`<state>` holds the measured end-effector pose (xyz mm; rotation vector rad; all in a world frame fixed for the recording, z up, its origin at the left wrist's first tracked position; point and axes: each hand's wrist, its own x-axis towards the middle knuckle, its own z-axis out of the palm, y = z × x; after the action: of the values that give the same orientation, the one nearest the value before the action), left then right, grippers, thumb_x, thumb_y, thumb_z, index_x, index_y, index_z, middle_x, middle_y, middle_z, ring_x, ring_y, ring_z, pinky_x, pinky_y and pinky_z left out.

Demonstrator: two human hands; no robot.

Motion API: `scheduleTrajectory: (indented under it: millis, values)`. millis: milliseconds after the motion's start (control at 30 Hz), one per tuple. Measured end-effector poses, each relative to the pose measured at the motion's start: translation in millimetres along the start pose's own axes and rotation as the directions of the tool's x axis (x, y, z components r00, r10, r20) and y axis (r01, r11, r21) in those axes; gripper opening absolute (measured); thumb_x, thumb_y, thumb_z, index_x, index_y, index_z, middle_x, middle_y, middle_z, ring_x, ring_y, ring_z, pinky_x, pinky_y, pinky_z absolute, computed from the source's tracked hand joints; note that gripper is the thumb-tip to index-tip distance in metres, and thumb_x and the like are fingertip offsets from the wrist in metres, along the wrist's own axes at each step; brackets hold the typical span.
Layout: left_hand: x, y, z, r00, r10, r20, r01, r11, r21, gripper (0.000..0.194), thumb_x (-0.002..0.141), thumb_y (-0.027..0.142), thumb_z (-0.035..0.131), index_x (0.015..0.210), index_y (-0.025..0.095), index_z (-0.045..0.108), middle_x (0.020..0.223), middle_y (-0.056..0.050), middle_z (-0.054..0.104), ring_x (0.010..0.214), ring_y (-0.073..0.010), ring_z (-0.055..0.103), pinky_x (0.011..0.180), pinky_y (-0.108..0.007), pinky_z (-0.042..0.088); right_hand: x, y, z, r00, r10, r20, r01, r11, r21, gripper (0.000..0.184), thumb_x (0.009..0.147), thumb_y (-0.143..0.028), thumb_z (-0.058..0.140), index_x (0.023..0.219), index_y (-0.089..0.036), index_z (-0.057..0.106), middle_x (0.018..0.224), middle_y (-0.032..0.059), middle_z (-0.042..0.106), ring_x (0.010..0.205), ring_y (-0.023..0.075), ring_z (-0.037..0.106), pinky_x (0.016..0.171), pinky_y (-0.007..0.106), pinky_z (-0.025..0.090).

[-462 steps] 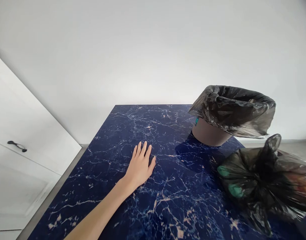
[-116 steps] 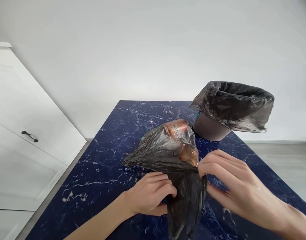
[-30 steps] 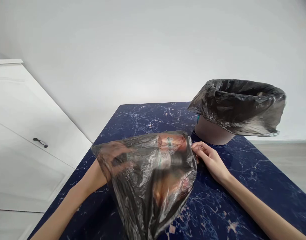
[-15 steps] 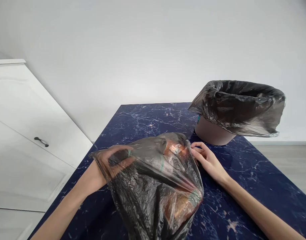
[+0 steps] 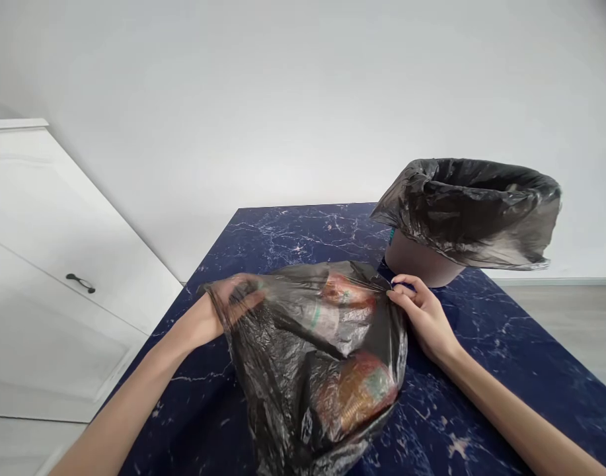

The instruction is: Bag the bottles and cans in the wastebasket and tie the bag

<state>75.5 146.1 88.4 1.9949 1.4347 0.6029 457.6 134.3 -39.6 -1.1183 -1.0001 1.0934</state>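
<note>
A thin black plastic bag (image 5: pixel 277 370) lies in front of me, its film see-through in places. Inside it show blurred packages: an orange-red one (image 5: pixel 349 294), a pale one with a green stripe (image 5: pixel 320 317) and an orange-yellow one (image 5: pixel 365 390). My left hand (image 5: pixel 238 297) is inside the bag's mouth, seen through the film, with thumb and fingers apart. A greenish patch near its fingertips is too blurred to name. On the other side, my right hand (image 5: pixel 421 311) pinches the bag's film between thumb and fingers, drawing it into a small peak.
A grey-brown bin (image 5: pixel 416 261) stands at the table's far right, lined with a black bag (image 5: pixel 481 225) folded over its rim. The table (image 5: pixel 293 231) has a dark blue marbled top. A white cabinet (image 5: pixel 49 218) stands at left, a pale wall (image 5: pixel 303 99) behind.
My right hand has taken a pinch of the bag's film and pulled it slightly right. My left hand has shifted a little up and right. The packages inside show more clearly.
</note>
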Motion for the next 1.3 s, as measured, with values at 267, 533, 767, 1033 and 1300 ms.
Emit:
scheduleTrajectory:
  millis: [267, 533, 767, 1033, 1300]
  values:
    - [-2, -1, -8.5, 0.997, -0.027, -0.070, 0.023, 0.998, -0.063, 0.059, 0.092, 0.073, 0.071, 0.129, 0.027, 0.074, 0.140, -0.010, 0.075, 0.129, -0.0366, 0.071, 0.108, -0.049, 0.061, 11, 6, -12, 0.973, -0.002, -0.232, 0.021, 0.997, 0.080, 0.051, 0.069, -0.050, 0.093, 0.105, -0.025, 0.066, 0.067, -0.0075, 0.054, 0.051, 0.0088, 0.039, 0.045, 0.023, 0.029]
    - [-14, -13, -17.9, 0.962, -0.150, -0.227, 0.141, 0.988, -0.054, 0.060, 0.086, 0.079, 0.072, 0.125, 0.033, 0.075, 0.148, -0.008, 0.071, 0.141, -0.0384, 0.064, 0.116, -0.053, 0.055, 19, 7, -24, 0.939, 0.005, -0.345, 0.023, 0.997, 0.077, 0.048, 0.064, -0.045, 0.093, 0.098, -0.024, 0.067, 0.063, -0.0081, 0.051, 0.050, 0.0084, 0.039, 0.043, 0.022, 0.028]
    - [-25, -19, -17.6, 0.915, -0.175, -0.363, 0.088, 0.966, -0.244, 0.057, 0.083, 0.073, 0.080, 0.120, 0.030, 0.076, 0.134, -0.008, 0.078, 0.134, -0.0359, 0.069, 0.114, -0.047, 0.057, 24, 11, -36, 0.916, 0.010, -0.402, 0.014, 0.998, 0.058, 0.046, 0.064, -0.043, 0.092, 0.099, -0.025, 0.068, 0.060, -0.0088, 0.048, 0.048, 0.0092, 0.038, 0.043, 0.024, 0.029]
    - [-23, -34, -19.6, 0.766, -0.121, -0.632, -0.294, 0.807, -0.512, 0.043, 0.086, 0.051, 0.090, 0.115, 0.023, 0.075, 0.113, -0.009, 0.080, 0.110, -0.0321, 0.079, 0.107, -0.051, 0.062, 26, 11, -41, 0.904, 0.015, -0.426, 0.017, 0.997, 0.070, 0.048, 0.061, -0.040, 0.092, 0.098, -0.025, 0.067, 0.063, -0.0085, 0.050, 0.049, 0.0082, 0.038, 0.044, 0.024, 0.026]
    - [-15, -36, -84.4, 0.257, 0.050, -0.965, -0.630, 0.766, -0.128, 0.068, 0.067, 0.067, 0.098, 0.113, 0.026, 0.070, 0.107, 0.001, 0.076, 0.104, -0.0211, 0.077, 0.116, -0.059, 0.057, 25, 11, -40, 0.903, 0.014, -0.430, 0.018, 0.997, 0.070, 0.046, 0.060, -0.038, 0.092, 0.097, -0.025, 0.068, 0.064, -0.0079, 0.051, 0.051, 0.0088, 0.038, 0.045, 0.025, 0.026]
